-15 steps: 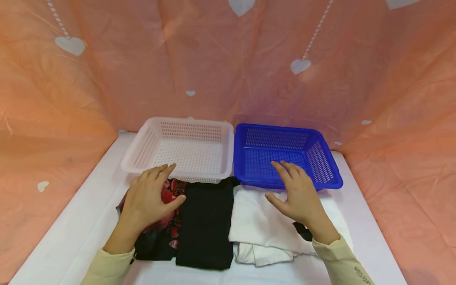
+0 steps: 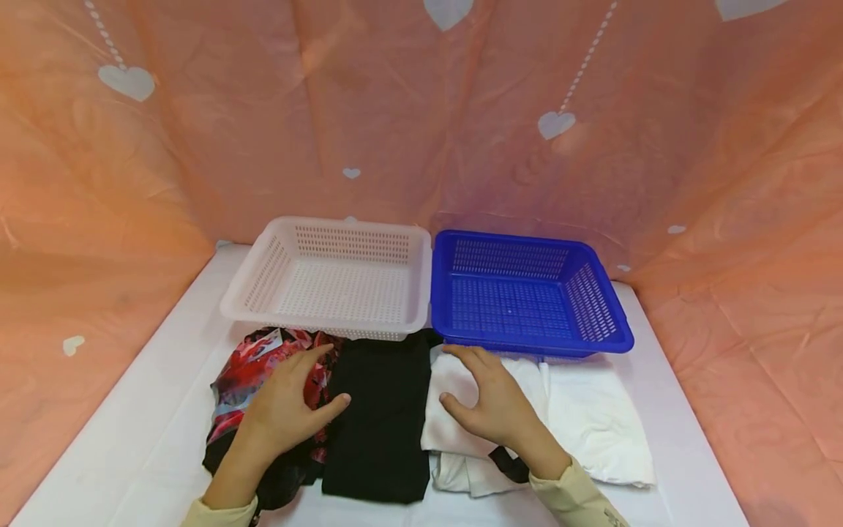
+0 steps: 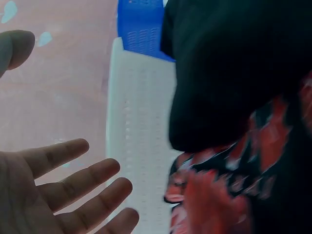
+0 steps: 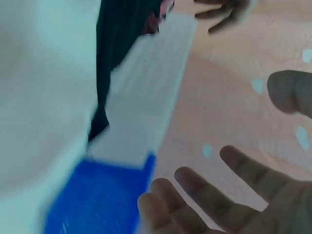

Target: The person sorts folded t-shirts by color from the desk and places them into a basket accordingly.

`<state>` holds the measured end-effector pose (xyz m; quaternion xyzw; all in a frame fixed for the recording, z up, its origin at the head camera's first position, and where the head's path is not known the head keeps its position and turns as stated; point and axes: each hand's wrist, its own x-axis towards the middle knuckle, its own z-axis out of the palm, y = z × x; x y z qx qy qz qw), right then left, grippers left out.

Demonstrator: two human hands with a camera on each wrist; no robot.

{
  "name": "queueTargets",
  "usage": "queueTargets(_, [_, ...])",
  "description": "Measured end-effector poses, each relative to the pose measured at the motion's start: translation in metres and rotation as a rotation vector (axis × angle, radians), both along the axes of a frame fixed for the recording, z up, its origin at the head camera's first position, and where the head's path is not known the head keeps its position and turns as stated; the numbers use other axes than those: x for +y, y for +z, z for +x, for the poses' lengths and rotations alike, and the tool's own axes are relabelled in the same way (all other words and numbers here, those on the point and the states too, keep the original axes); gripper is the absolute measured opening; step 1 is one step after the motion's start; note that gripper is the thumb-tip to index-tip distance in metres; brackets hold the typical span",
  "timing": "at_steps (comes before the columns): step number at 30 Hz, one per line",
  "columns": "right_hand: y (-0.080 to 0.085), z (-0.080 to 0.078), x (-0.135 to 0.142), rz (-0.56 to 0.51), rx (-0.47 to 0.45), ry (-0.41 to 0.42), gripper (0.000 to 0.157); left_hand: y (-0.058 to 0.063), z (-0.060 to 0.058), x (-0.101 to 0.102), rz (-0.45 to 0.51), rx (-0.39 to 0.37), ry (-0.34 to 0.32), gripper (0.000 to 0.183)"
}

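My left hand (image 2: 283, 402) hovers with spread fingers over a red and black patterned garment (image 2: 246, 373), close to the left side of a folded black garment (image 2: 378, 421). In the left wrist view its fingers (image 3: 83, 178) are extended and hold nothing. Above a folded white garment (image 2: 451, 428), my right hand (image 2: 497, 406) hangs with thumb and fingers apart. The right wrist view also shows that hand's fingers (image 4: 214, 195) holding nothing. Another white garment (image 2: 596, 421) lies at the far right. A black patch (image 2: 508, 465) shows beside the right wrist.
Behind the clothes, a white plastic basket (image 2: 421, 293) stands on the left and a blue basket (image 2: 622, 340) on the right, side by side. They stand on a white-covered table (image 2: 132, 432). An orange-pink curtain (image 2: 369, 95) with hearts surrounds the table.
Both hands have drawn back toward the near edge, away from the baskets. The right hand has also moved left, uncovering more of the far-right white garment.
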<state>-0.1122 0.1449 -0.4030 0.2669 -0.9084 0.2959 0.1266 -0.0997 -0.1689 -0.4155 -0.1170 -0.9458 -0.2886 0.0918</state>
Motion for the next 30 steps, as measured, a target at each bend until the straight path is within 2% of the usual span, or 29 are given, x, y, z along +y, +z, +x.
queueTargets(7, [-0.024,0.002,-0.030,-0.167,-0.280,0.086,0.058,-0.019,-0.003,0.006,0.087,-0.075,0.007,0.072])
queueTargets(10, [-0.030,0.005,-0.040,-0.163,-0.398,0.119,0.059,-0.025,-0.002,0.009,0.121,-0.105,0.008,0.069])
queueTargets(12, [-0.033,0.006,-0.045,-0.122,-0.446,0.117,0.060,-0.029,-0.002,0.011,0.135,-0.121,0.013,0.068])
queueTargets(17, [-0.040,0.005,-0.052,-0.005,-0.461,0.041,0.063,-0.039,-0.002,0.014,0.138,-0.126,0.047,0.067])
queueTargets(24, [-0.050,0.001,-0.057,0.029,-0.433,-0.070,0.065,-0.044,-0.005,0.014,0.109,-0.152,0.067,0.069])
queueTargets(27, [-0.051,0.002,-0.062,0.035,-0.411,-0.088,0.066,-0.044,-0.005,0.015,0.093,-0.182,0.053,0.072])
queueTargets(30, [-0.052,0.001,-0.066,0.043,-0.411,-0.073,0.068,-0.046,-0.005,0.017,0.111,-0.238,0.039,0.075])
